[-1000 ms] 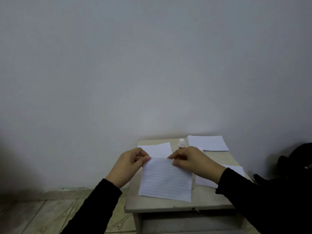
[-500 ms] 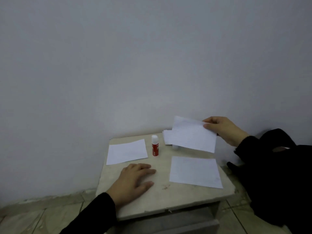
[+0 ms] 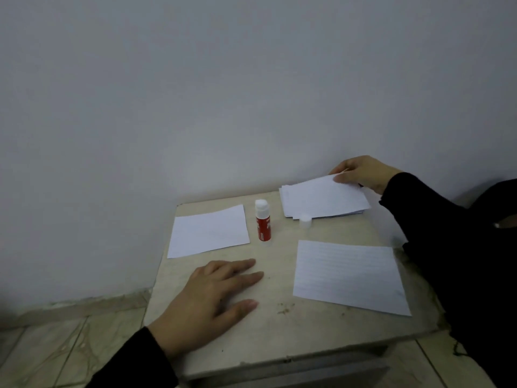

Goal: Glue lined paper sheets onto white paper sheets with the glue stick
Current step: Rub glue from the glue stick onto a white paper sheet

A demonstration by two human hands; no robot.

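Your right hand (image 3: 363,172) pinches 1 sheet onto the stack (image 3: 321,201) beyond the glue stick (image 3: 263,222); left hand (image 3: 212,298) flat; more sheets remain.

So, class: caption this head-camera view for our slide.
Right hand lays a sheet on the stack; glue stick stands uncapped.

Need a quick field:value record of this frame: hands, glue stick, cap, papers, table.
left hand: flat on the table, fingers straight, holds nothing
right hand: pinches the top sheet at the far edge of the paper stack
paper stack: far right of the table, by the wall
glue stick: upright, uncapped, red label, between the white sheet and the stack
cap: on the table, at the stack's near edge
white sheet: flat, far left
lined sheet: flat, near right
table: pale top, small stain near the lined sheet
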